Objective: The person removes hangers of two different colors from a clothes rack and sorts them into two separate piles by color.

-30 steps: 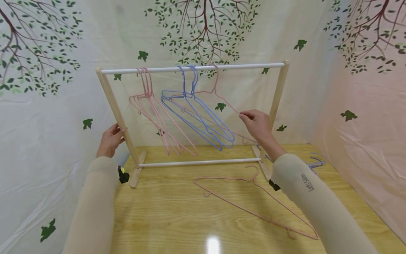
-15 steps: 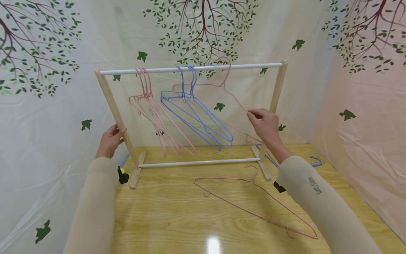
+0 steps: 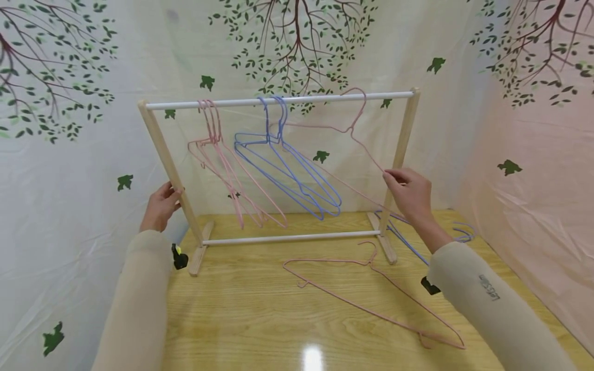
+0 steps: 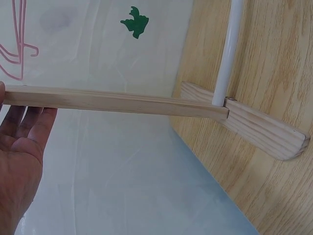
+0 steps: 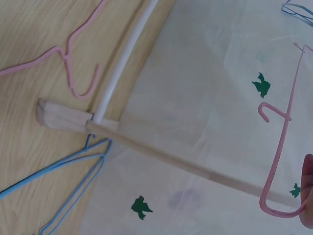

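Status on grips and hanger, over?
Left grip on wooden post. Right grip pinching pink hanger, hook at rail, seating unclear. Blue hangers overlap it in view, contact unclear.

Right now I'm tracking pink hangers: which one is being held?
The pink hanger pinched by the right hand; the unheld bunched pink hangers hang left on the rail, and another pink hanger lies on the table.

Bright diffuse light, white glare on tabletop (image 3: 232,309), soft shadows, greyer wrist views
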### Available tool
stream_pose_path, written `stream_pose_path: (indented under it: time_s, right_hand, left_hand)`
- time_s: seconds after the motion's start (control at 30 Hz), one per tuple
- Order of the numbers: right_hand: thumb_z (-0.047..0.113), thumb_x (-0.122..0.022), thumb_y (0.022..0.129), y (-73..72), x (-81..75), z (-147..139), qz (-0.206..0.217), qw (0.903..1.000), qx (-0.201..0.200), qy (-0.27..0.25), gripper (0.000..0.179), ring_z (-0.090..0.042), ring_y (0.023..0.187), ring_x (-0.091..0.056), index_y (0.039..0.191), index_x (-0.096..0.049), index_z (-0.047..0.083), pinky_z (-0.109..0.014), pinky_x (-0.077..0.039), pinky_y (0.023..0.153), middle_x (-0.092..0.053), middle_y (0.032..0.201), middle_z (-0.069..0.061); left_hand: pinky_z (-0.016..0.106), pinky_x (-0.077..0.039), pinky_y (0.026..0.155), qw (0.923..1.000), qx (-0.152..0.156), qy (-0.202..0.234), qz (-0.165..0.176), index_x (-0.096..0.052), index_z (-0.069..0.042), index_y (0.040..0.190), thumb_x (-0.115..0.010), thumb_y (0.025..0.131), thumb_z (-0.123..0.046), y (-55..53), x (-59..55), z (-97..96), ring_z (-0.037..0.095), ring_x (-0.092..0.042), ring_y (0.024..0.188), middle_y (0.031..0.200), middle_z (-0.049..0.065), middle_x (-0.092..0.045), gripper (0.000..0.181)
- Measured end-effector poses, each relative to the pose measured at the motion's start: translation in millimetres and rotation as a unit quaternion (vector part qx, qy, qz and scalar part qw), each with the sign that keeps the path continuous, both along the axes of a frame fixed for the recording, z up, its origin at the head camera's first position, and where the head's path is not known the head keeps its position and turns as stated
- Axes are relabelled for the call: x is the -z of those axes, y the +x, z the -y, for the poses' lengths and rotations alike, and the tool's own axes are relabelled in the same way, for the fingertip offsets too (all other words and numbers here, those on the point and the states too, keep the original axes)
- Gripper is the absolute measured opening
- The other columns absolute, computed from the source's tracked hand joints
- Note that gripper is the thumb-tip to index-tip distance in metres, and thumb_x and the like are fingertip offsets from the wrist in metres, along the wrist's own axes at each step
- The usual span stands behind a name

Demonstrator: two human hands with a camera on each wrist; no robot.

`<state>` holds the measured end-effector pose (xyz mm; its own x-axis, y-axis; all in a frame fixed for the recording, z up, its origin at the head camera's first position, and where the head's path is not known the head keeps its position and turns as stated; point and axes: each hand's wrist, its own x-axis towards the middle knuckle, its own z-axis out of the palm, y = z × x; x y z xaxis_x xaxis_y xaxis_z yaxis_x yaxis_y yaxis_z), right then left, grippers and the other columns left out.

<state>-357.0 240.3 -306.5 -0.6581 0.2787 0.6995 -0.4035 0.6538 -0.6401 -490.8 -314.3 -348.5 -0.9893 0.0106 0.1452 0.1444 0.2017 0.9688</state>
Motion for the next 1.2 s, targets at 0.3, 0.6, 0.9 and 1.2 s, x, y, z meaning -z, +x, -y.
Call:
stream_pose_path:
  time_s: [0.3,0.6,0.9,1.2]
  right_hand:
    - [0.026,-0.067,0.082,16.0,19.8,-30,-0.008,0.9997,0.017,-0.017,0.020,-0.002,0.069,-0.058,0.089,-0.073,0.008,-0.010,-0.045,0.055,-0.064,0.080,0.007]
    - [0.027,-0.066,0.083,37.5,37.2,-52,0.022,0.9992,0.026,-0.024,0.022,-0.006,0.067,-0.058,0.091,-0.072,0.007,-0.011,-0.046,0.054,-0.064,0.079,0.005]
    - [0.030,-0.062,0.086,63.3,71.0,-70,0.082,0.9960,0.026,0.023,0.024,-0.001,0.071,-0.057,0.096,-0.071,0.010,-0.012,-0.046,0.052,-0.065,0.085,0.007]
    - [0.030,-0.062,0.086,89.3,107.2,-84,0.123,0.9911,0.021,0.047,0.024,-0.007,0.070,-0.059,0.100,-0.070,0.011,-0.016,-0.047,0.051,-0.065,0.092,-0.002]
  left_hand:
    - [0.044,-0.029,0.103,1.0000,0.004,0.004,0.002,-0.018,-0.016,0.146,-0.041,0.096,-0.027,0.7,-1.2,-1.2,0.030,-0.031,0.126,0.143,0.019,-0.026,0.056]
    - [0.044,-0.029,0.103,0.9999,0.007,0.007,0.006,-0.018,-0.018,0.146,-0.041,0.096,-0.029,1.2,-0.8,-0.8,0.030,-0.031,0.126,0.143,0.018,-0.026,0.057]
    - [0.044,-0.030,0.103,1.0000,0.007,0.003,-0.003,-0.018,-0.016,0.146,-0.041,0.096,-0.029,0.8,1.2,1.7,0.030,-0.032,0.125,0.142,0.019,-0.027,0.057]
    - [0.044,-0.029,0.103,1.0000,0.008,0.005,-0.004,-0.017,-0.015,0.146,-0.039,0.097,-0.026,5.0,-2.2,-1.1,0.031,-0.032,0.125,0.142,0.020,-0.026,0.055]
